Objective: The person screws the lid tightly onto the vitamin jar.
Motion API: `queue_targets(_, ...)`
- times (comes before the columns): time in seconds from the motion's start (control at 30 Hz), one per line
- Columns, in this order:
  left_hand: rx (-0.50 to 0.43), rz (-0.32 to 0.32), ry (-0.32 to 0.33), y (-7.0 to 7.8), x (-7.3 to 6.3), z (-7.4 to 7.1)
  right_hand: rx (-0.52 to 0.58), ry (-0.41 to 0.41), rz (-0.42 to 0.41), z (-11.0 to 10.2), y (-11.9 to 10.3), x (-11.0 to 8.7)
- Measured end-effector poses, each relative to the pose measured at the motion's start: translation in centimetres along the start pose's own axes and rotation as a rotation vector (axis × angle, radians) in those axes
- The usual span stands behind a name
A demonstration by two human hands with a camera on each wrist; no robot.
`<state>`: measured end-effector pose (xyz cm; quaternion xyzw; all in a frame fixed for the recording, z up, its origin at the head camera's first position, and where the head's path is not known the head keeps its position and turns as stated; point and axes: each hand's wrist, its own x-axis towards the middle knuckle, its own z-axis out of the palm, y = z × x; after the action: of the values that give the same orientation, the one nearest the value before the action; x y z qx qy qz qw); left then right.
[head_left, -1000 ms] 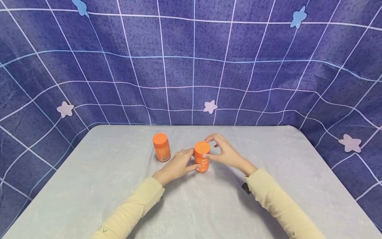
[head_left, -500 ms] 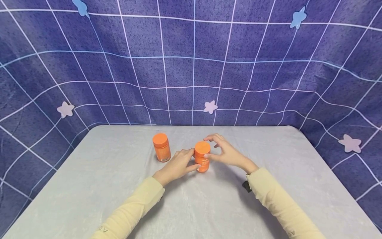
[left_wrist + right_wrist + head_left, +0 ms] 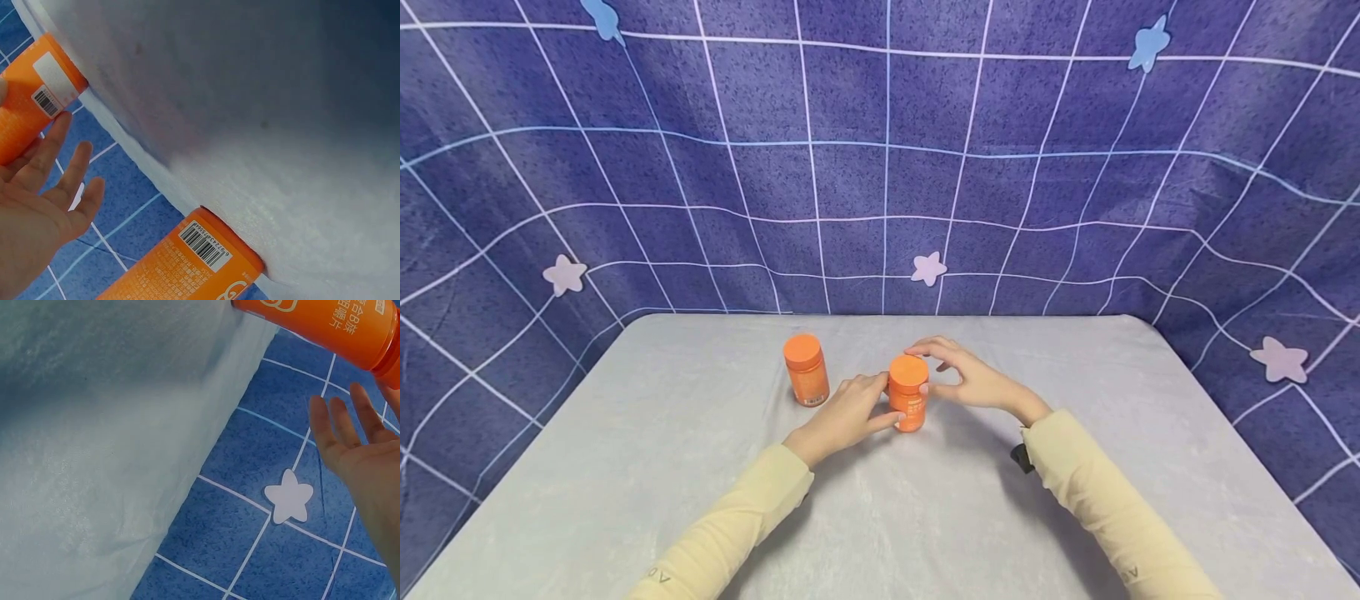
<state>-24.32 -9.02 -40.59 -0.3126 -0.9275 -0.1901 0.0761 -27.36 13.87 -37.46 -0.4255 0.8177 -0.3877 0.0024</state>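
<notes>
An orange screw-top jar (image 3: 912, 410) stands upright on the table in the head view, right of centre. My left hand (image 3: 842, 412) holds its body from the left, thumb in front and fingers behind. The right hand (image 3: 977, 379) reaches to its orange lid (image 3: 908, 372) from the right, with the thumb at the lid's near right edge and curled fingers at its far side. In the left wrist view the held jar (image 3: 37, 94) shows a barcode. The right wrist view shows the jar (image 3: 331, 328) with the other right-hand fingers (image 3: 322, 422) spread off it.
A second orange jar (image 3: 808, 379) with its lid on stands to the left, beyond my left hand. Pale grey cloth covers the table (image 3: 880, 517). A blue gridded curtain (image 3: 850, 183) with stars rises behind and at both sides.
My right hand has turned slightly about the lid, its thumb shifting right along the near edge and its fingers moving left behind. The left hand and both jars stay in place.
</notes>
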Motion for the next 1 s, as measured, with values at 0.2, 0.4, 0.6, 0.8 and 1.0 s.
queue_targets(0.2,-0.007,-0.005,-0.004,0.1,-0.1,-0.1,0.012,0.003,0.004,0.0,0.0,0.0)
queue_targets(0.4,-0.004,-0.011,-0.010,0.0,-0.1,0.0,-0.002,0.045,0.039,0.1,-0.3,-0.1)
queue_targets(0.6,0.006,-0.003,0.000,0.0,-0.1,0.1,-0.001,0.116,0.070,0.8,-0.4,-0.2)
queue_targets(0.8,0.010,0.014,0.011,-0.1,-0.2,0.1,-0.005,0.181,0.092,1.8,-0.5,-0.2)
queue_targets(1.0,0.006,0.021,0.016,0.0,-0.2,0.1,-0.048,0.230,0.092,2.2,-0.7,-0.2)
